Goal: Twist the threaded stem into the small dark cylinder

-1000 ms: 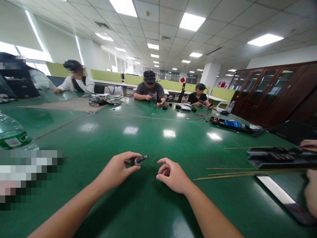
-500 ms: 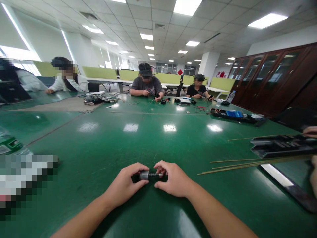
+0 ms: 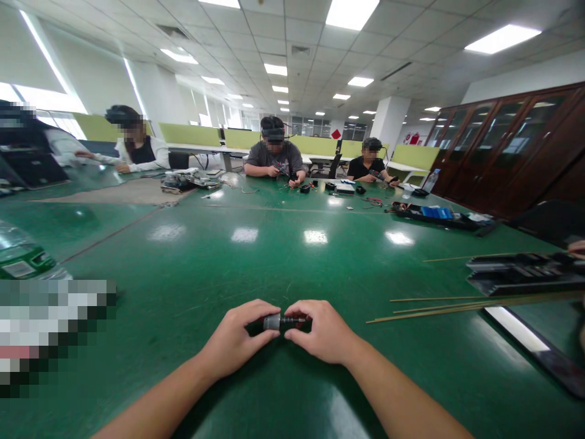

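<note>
Low over the green table (image 3: 283, 262), a small motor-like part lies level between my hands: a grey cylinder (image 3: 273, 322) with a thin dark ridged shaft (image 3: 292, 321) pointing right. My left hand (image 3: 237, 336) is closed on the cylinder, thumb below and index finger above. The cylinder's left end is hidden in the palm. Around the shaft curls my right hand (image 3: 326, 332), its thumb and index finger close to the ridged section and other fingers behind it. The exact contact of the right fingertips is too small to make out.
Thin brass-coloured rods (image 3: 429, 308) lie at the right, beside a black slotted housing (image 3: 521, 271) and a dark flat device (image 3: 534, 347). On the left are a water bottle (image 3: 22, 259) and a blurred-out box (image 3: 50, 323). Several people sit across, among electronic parts.
My right fingers have closed in around the shaft, covering more of its tip. The hands have come slightly nearer each other, and the view has shifted a little.
</note>
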Demonstrator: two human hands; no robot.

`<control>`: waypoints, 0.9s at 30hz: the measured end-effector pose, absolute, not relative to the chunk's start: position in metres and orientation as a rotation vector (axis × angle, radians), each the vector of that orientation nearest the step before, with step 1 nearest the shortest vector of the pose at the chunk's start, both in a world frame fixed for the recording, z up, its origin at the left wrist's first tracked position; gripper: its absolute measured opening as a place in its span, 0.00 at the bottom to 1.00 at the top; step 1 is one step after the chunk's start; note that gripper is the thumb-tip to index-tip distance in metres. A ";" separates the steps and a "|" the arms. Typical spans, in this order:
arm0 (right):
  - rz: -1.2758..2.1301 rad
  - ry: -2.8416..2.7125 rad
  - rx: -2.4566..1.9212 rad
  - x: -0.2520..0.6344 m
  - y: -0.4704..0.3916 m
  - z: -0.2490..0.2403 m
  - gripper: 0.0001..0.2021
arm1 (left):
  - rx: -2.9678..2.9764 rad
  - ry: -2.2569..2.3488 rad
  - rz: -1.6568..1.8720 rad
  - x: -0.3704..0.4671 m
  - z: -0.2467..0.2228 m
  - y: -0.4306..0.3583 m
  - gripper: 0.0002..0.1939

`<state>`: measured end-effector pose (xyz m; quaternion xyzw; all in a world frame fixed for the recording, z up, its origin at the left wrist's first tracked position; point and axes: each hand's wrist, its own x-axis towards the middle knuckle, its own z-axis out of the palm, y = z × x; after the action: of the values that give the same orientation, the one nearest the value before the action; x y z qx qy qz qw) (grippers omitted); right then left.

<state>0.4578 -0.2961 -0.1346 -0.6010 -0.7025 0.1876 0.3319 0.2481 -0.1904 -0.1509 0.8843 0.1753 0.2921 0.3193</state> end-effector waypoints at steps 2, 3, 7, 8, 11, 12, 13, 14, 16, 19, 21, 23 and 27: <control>0.486 -1.845 -1.565 0.458 -0.296 -0.134 0.13 | 2.325 0.439 0.780 0.248 -0.151 -0.191 0.13; 0.482 -1.850 -1.560 0.457 -0.296 -0.134 0.13 | 2.325 0.429 0.780 0.249 -0.150 -0.191 0.13; 0.472 -1.863 -1.555 0.457 -0.296 -0.135 0.09 | 2.328 0.414 0.766 0.250 -0.151 -0.192 0.14; 0.467 -1.866 -1.556 0.457 -0.296 -0.136 0.08 | 2.329 0.417 0.763 0.250 -0.151 -0.192 0.14; 0.453 -1.873 -1.561 0.457 -0.295 -0.137 0.08 | 2.335 0.436 0.753 0.250 -0.151 -0.193 0.14; 0.449 -1.875 -1.563 0.457 -0.295 -0.137 0.08 | 2.336 0.442 0.750 0.250 -0.151 -0.193 0.14; 0.447 -1.876 -1.565 0.457 -0.295 -0.138 0.08 | 2.336 0.444 0.750 0.250 -0.151 -0.194 0.14; 0.444 -1.875 -1.568 0.457 -0.295 -0.138 0.07 | 2.336 0.443 0.753 0.250 -0.151 -0.194 0.14; 0.441 -1.873 -1.571 0.457 -0.295 -0.138 0.07 | 2.334 0.435 0.760 0.250 -0.151 -0.194 0.14; 0.444 -1.872 -1.572 0.457 -0.295 -0.137 0.07 | 2.336 0.434 0.765 0.250 -0.150 -0.195 0.14; 0.444 -1.872 -1.571 0.457 -0.295 -0.137 0.06 | 2.338 0.444 0.757 0.250 -0.150 -0.195 0.14; 0.444 -1.869 -1.571 0.458 -0.295 -0.136 0.06 | 2.341 0.450 0.752 0.250 -0.150 -0.195 0.14; 0.445 -1.869 -1.577 0.458 -0.296 -0.136 0.06 | 2.347 0.449 0.759 0.250 -0.150 -0.194 0.13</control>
<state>0.4582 -0.2957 -0.1362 -0.6007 -0.7118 0.1694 0.3222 0.2501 -0.1943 -0.1498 0.8895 0.1700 0.2875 0.3119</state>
